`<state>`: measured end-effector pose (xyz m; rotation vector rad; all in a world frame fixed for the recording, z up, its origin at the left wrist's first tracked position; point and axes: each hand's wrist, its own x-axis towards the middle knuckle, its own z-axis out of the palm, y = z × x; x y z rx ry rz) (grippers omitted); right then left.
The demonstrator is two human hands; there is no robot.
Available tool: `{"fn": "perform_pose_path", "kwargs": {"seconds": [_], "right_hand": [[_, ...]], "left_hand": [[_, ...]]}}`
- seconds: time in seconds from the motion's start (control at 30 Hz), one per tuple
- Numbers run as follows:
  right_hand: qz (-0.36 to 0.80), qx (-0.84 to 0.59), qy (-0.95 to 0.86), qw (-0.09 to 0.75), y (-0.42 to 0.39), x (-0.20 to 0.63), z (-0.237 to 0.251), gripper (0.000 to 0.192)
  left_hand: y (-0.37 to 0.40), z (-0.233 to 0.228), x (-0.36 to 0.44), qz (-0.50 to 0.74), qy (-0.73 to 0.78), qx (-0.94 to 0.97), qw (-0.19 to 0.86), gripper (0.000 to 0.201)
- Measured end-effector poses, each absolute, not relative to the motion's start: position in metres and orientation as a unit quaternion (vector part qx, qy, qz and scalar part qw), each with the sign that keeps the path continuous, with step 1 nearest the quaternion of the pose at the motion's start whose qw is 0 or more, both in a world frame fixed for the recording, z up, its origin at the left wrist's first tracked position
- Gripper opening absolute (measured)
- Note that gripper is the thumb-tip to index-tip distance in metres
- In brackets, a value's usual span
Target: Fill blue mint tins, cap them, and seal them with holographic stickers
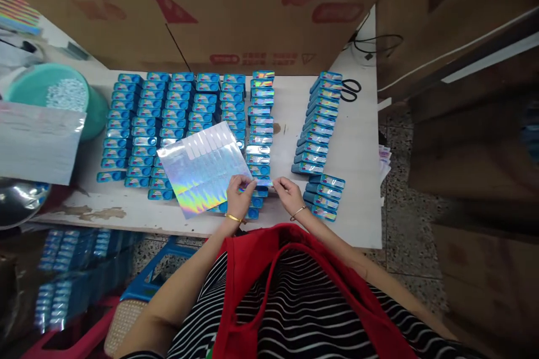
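My left hand [240, 197] is closed on the right corner of a shiny holographic sticker sheet [206, 176], which lies tilted over the rows of small blue boxes [177, 115]. Several pale gaps show along the sheet's upper part. A narrow shiny sticker strip [264, 183] stretches between both hands, and my right hand [289, 195] pinches its right end. Under the strip runs a column of blue boxes [259, 158], some with shiny labels on top. To the right stands another column of labelled blue boxes [319, 123].
Black-handled scissors [351, 90] lie beside the right column. At the left are a green tub [96, 106] of small white pieces and a grey sheet [37, 143]. A big cardboard box [252, 22] walls off the back. A blue stool [145, 275] stands below the table edge.
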<state>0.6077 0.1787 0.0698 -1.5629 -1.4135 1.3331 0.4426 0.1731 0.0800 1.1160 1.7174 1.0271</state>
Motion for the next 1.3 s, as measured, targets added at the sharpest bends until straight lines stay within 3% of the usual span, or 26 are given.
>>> {"fn": "perform_pose_path", "kwargs": {"seconds": [0.23,0.5,0.57,0.73,0.83,1.0,1.13,1.23,1.3], "right_hand": [[0.378,-0.654,-0.612,0.234,0.209,0.612,0.048,0.031],[0.359,-0.657,-0.64,0.174,0.221,0.612,0.028,0.028],[0.378,-0.655,-0.628,0.182,0.221,0.612,0.022,0.028],[0.39,-0.673,-0.559,0.289,0.204,0.608,0.006,0.041],[0.399,-0.627,-0.586,0.322,0.187,0.604,-0.002,0.044],[0.354,-0.634,-0.663,0.183,0.182,0.611,-0.003,0.046],[0.243,-0.645,-0.701,0.184,0.218,0.599,0.02,0.048],[0.237,-0.555,-0.773,0.197,0.257,0.552,0.048,0.047],[0.249,-0.489,-0.822,0.152,0.281,0.505,0.063,0.046]], "left_hand": [[0.205,0.067,0.458,0.292,0.742,0.532,0.285,0.012],[0.215,0.056,0.462,0.192,0.77,0.57,0.211,0.009],[0.216,0.055,0.462,0.179,0.77,0.577,0.206,0.007],[0.222,0.058,0.455,0.167,0.798,0.545,0.197,0.044],[0.223,0.061,0.456,0.147,0.803,0.543,0.196,0.046],[0.221,0.062,0.455,0.121,0.799,0.549,0.211,0.037],[0.236,0.066,0.401,0.205,0.74,0.6,0.224,0.014],[0.26,0.07,0.327,0.229,0.75,0.607,0.133,0.022],[0.276,0.071,0.279,0.182,0.782,0.592,0.077,0.029]]}}
